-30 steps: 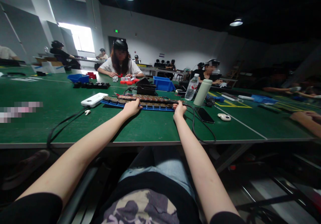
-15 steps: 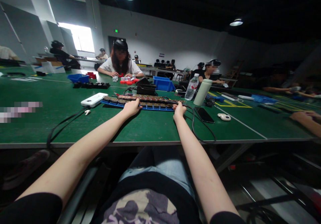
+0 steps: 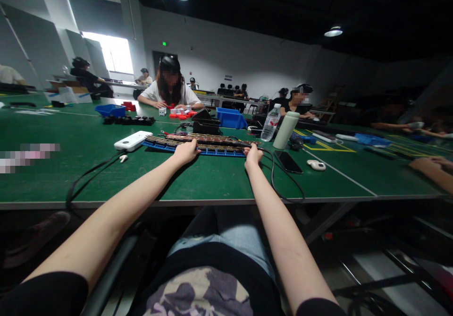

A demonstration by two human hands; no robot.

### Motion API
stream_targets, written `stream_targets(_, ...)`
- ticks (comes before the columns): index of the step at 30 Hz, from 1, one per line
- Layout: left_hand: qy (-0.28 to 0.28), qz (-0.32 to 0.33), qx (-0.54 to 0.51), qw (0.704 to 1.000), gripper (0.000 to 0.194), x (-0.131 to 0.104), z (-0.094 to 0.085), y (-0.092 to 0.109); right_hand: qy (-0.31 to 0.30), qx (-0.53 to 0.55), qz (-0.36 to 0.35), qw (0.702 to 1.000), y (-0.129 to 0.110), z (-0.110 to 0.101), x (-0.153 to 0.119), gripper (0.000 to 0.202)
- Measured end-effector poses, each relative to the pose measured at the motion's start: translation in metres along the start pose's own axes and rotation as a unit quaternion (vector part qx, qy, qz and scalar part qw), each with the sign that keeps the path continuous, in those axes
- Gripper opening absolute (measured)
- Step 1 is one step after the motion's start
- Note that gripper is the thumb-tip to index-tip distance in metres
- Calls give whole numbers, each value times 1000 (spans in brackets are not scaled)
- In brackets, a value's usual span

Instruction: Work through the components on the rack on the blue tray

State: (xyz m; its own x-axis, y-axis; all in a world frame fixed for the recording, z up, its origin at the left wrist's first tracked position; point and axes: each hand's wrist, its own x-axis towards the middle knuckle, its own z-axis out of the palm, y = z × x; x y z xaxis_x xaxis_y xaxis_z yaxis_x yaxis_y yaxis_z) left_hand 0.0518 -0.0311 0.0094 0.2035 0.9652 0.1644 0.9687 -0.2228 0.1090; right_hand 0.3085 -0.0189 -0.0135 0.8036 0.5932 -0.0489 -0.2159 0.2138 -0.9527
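Note:
A long blue rack [image 3: 222, 154] lies on the green table in front of me. Copper-coloured and dark strands of a wire bundle [image 3: 215, 144] run lengthwise along it. My left hand [image 3: 187, 152] is closed on the bundle near the middle, its fingers partly hidden by the back of the hand. At the right end, my right hand [image 3: 253, 155] pinches the wires with curled fingers. A thick black cable [image 3: 272, 167] loops from there toward the table's front edge.
A white power bank [image 3: 133, 140] and an earbud [image 3: 123, 158] lie left. To the right are a phone [image 3: 288, 162], an earbud case [image 3: 316, 165], a green flask [image 3: 286, 131] and a water bottle [image 3: 271, 123]. Behind the rack stand a black holder [image 3: 205, 122] and a blue bin [image 3: 230, 118]. A co-worker sits opposite.

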Motion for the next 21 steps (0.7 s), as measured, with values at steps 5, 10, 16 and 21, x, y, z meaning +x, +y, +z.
stream_targets(5, 2, 3, 6, 1000, 42, 1, 1, 0, 0, -1, -5, 1000, 1, 0, 1, 33)
stream_targets(10, 6, 4, 6, 1000, 42, 2, 2, -1, 1, -1, -9, 1000, 3, 0, 2, 32)
stream_targets(16, 5, 2, 5, 1000, 41, 1, 1, -1, -4, 1, -13, 1000, 5, 0, 3, 35)
stream_targets(21, 5, 3, 4, 1000, 42, 0, 1, -1, -1, 0, -18, 1000, 5, 0, 3, 34)
